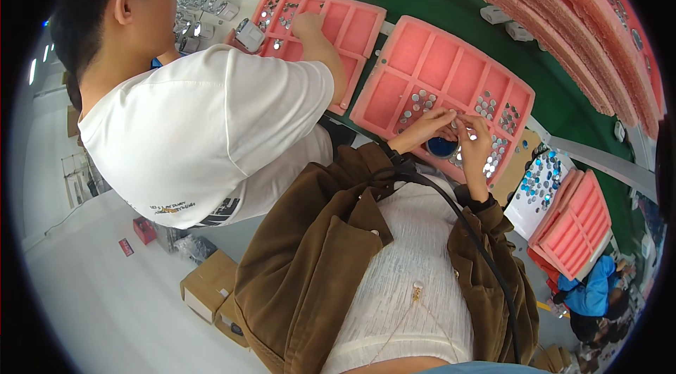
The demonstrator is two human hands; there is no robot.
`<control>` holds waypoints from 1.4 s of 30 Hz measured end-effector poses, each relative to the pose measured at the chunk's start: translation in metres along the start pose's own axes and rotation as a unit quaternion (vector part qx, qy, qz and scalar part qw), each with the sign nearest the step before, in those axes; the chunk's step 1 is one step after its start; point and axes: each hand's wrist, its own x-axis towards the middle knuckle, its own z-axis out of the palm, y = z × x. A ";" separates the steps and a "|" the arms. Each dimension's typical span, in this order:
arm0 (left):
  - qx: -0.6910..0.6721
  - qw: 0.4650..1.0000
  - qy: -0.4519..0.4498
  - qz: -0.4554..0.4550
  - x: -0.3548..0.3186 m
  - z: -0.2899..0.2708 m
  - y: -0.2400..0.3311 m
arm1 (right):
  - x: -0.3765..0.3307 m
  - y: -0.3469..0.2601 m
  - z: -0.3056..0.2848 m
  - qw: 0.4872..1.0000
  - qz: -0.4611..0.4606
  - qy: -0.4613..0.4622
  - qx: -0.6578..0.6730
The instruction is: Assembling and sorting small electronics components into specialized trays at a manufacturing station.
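My left hand [424, 130] and my right hand [474, 146] meet over the near edge of a pink foam tray [431, 57] with square compartments. Their fingertips pinch together on a small silver disc [455, 121]. Under the hands sits a round blue dish [441, 148]. Several of the tray's compartments near my hands hold clusters of small silver discs [422, 101]. The rest of that tray is bare foam.
A person in a white T-shirt [204, 127] stands close on my left, a hand [308, 23] in a second pink tray [352, 22]. Stacked pink foam [563, 29] runs along the back right. A white sheet of discs [541, 182], more pink trays [574, 222], cardboard boxes [208, 285] lie around.
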 end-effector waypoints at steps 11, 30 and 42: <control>0.189 0.978 -0.008 0.089 0.009 -0.015 -0.012 | -0.005 0.036 0.005 0.957 0.172 -0.039 0.232; 0.160 0.985 -0.017 0.064 0.008 -0.008 -0.015 | -0.005 0.043 0.003 0.890 0.259 -0.080 0.366; 0.174 0.983 0.025 0.049 0.012 -0.010 -0.019 | -0.005 0.046 0.005 0.887 0.254 -0.079 0.377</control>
